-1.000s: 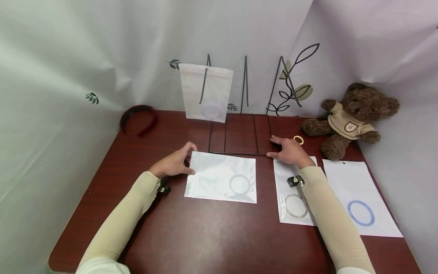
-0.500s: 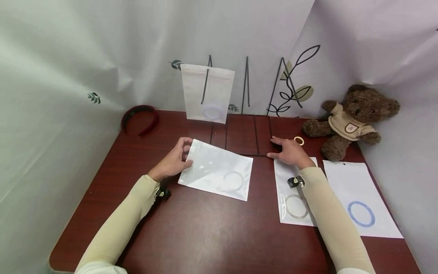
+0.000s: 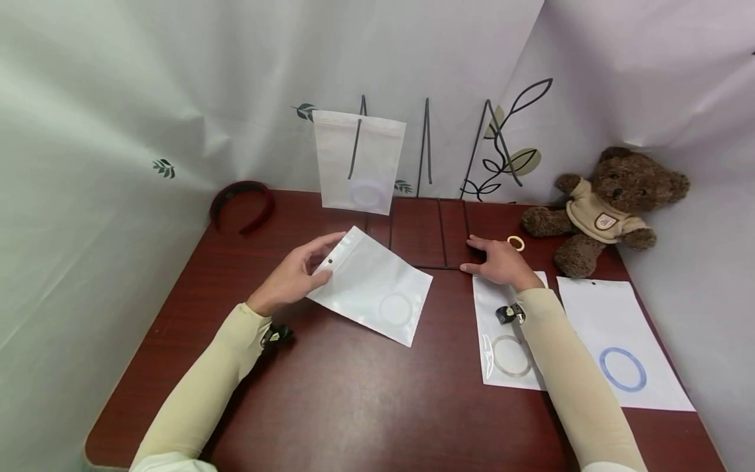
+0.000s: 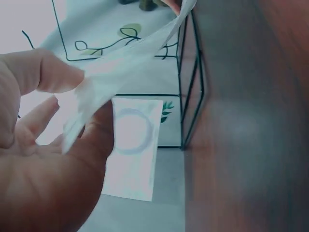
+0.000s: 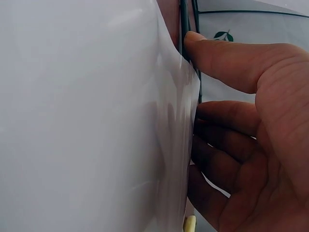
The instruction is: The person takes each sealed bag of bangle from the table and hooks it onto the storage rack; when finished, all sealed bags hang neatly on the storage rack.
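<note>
My left hand [image 3: 295, 274] pinches the hole-punched end of a white zip bag [image 3: 377, 285], thumb on top and fingers beneath. A pale ring shows inside this tilted bag. In the left wrist view the bag [image 4: 116, 72] appears nearly edge-on. My right hand [image 3: 501, 262] holds the front right corner of a black wire display rack [image 3: 436, 267], thumb and fingers at its base wires. Another zip bag [image 3: 483, 314] with a pale ring lies partly beneath the right wrist and fills much of the right wrist view. One more bag [image 3: 360, 157] hangs on the rack's left hook.
Farther right lies a white bag [image 3: 596, 314] with a blue ring. A brown teddy bear [image 3: 607, 203] sits at the back right, near a small yellow ring [image 3: 516, 243]. A dark red headband [image 3: 242, 206] stands at the back left. White patterned cloth [image 3: 248, 85] encloses the table.
My left hand has raised the bag's left end and turned the bag clockwise, its hole now visible. The right hand stays on the rack's corner.
</note>
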Tool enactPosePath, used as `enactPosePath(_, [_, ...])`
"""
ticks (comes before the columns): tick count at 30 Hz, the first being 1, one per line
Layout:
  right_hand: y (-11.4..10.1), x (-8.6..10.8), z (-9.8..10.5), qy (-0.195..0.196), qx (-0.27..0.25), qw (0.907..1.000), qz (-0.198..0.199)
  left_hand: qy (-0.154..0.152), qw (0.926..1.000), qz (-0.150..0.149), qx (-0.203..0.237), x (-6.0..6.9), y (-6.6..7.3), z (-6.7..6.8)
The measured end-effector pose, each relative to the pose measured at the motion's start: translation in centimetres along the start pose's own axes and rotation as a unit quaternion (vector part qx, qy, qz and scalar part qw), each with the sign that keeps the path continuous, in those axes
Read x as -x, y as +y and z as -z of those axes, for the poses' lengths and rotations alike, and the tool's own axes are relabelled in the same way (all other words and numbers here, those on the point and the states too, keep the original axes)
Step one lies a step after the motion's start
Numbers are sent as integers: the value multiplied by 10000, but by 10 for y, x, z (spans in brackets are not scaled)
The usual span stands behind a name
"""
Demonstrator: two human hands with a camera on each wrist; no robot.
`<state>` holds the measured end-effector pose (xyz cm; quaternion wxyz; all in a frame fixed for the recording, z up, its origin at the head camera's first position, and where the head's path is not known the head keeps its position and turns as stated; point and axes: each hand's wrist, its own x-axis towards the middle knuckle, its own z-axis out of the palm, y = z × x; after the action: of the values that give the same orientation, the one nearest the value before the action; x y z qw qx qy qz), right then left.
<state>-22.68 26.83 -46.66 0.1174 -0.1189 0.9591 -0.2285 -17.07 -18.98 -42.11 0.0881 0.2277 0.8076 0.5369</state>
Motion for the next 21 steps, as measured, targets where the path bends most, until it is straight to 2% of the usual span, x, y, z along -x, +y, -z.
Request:
enactPosePath(9, [-1,0,-1,54,-32,10000,62,875,9944,-546,239,-3,14,-5])
enactPosePath(12, [1,1,-1,86,-23,10000,32,1260,9879,-761,483,-7,23,-8])
enactPosePath(16, [2,1,-2,138,-51,9999,16,1817,9754,-1000,740,-16,37,-13])
enactPosePath(21, [2,0,-3,172,-68,9998,104,2134,9677,-1143,703,-30,52,-22])
